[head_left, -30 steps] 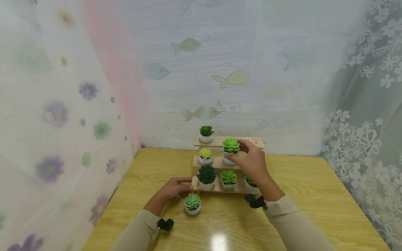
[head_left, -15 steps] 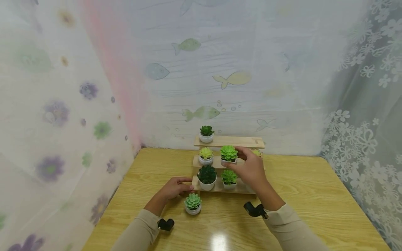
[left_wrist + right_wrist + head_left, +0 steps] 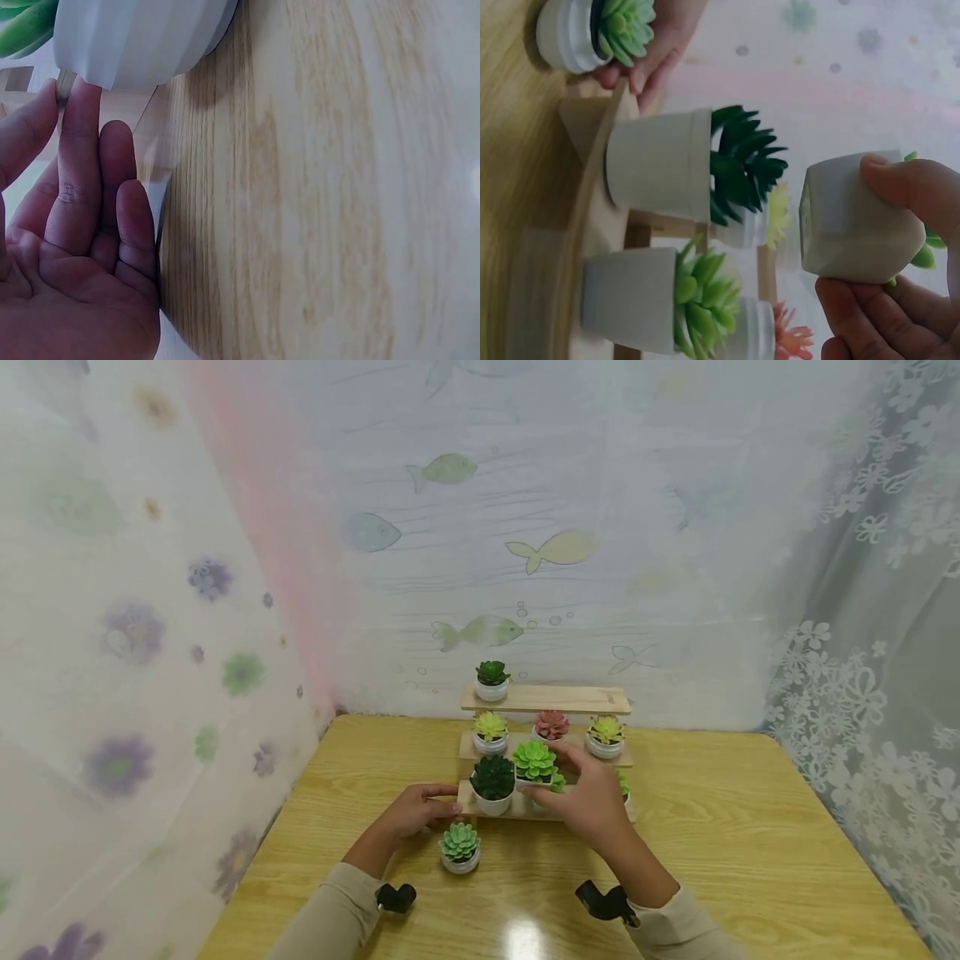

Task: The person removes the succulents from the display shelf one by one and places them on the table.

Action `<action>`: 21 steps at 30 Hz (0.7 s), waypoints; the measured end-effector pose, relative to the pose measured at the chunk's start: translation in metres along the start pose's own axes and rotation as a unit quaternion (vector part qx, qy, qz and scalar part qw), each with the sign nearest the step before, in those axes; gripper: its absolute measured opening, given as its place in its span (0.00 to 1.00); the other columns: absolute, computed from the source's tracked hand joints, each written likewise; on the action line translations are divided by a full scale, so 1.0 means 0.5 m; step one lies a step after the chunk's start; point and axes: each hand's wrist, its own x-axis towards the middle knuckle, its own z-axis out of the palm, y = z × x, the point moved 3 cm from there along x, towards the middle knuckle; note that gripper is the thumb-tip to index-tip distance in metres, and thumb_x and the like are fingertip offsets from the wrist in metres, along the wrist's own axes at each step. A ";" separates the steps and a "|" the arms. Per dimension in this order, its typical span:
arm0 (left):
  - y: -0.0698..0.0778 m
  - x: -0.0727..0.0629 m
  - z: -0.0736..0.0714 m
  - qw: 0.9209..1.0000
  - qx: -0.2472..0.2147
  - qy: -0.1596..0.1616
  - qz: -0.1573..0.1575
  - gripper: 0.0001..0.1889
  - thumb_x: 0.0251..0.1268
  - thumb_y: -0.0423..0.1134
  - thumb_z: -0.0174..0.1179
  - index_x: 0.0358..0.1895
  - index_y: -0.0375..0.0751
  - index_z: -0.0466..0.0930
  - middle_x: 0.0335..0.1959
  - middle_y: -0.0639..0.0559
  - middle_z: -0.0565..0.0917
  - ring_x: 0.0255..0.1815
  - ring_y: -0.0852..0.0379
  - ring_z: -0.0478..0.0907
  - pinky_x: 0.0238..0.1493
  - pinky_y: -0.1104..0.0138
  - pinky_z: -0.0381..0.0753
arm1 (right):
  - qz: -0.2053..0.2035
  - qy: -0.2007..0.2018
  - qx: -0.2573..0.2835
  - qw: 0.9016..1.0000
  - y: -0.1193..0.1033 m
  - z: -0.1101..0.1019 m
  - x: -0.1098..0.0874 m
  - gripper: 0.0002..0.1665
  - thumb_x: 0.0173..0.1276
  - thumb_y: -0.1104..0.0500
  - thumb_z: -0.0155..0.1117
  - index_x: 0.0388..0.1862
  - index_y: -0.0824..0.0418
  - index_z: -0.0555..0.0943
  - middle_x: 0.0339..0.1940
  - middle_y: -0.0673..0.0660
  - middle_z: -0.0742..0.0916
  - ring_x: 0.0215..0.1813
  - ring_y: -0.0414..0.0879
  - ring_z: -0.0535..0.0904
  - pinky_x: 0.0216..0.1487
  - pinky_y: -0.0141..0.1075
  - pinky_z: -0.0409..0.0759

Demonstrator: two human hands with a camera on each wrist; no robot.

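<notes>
My right hand (image 3: 592, 797) holds a bright green potted succulent (image 3: 533, 760) above the lowest tier of a wooden plant stand (image 3: 585, 697). In the right wrist view, thumb and fingers grip its faceted white pot (image 3: 859, 217), raised off the boards. With thumb and forefinger, my left hand (image 3: 416, 810) pinches the left end of the lowest board. A dark green succulent (image 3: 492, 781) stands on that board beside the held pot. Another green succulent (image 3: 705, 300) on the same board is partly hidden in the head view. On the table, a pale green succulent (image 3: 460, 847) stands near my left hand.
Yellow (image 3: 491, 731), red (image 3: 552, 725) and pale yellow (image 3: 606, 735) succulents line the middle tier. One dark green succulent (image 3: 492, 681) occupies the top tier's left end. My right hand partly hides a green plant (image 3: 624, 785) at the lowest tier's right. Patterned curtains (image 3: 525, 485) surround the table.
My right hand has brought the bright green succulent down and toward me, from before the middle tier to over the lowest. The red and pale yellow plants are now uncovered. My left hand stays put.
</notes>
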 end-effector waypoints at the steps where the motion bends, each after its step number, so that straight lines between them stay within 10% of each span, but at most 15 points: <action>1: 0.000 0.000 0.000 1.000 -0.002 -0.002 -0.001 0.28 0.72 0.47 0.67 0.70 0.38 0.77 0.43 0.46 0.92 0.44 0.55 0.89 0.44 0.62 0.82 | 0.001 0.001 -0.004 1.000 0.001 0.002 -0.005 0.44 0.52 0.47 0.87 0.69 0.52 0.80 0.56 0.55 0.89 0.58 0.53 0.87 0.56 0.53 0.84; 21: 0.001 0.000 0.002 1.000 -0.010 -0.006 0.008 0.29 0.72 0.46 0.67 0.71 0.36 0.76 0.42 0.46 0.92 0.42 0.56 0.89 0.45 0.60 0.84 | 0.019 -0.031 0.020 0.999 0.035 0.077 -0.079 0.40 0.49 0.54 0.87 0.64 0.47 0.83 0.54 0.46 0.89 0.55 0.43 0.85 0.58 0.51 0.83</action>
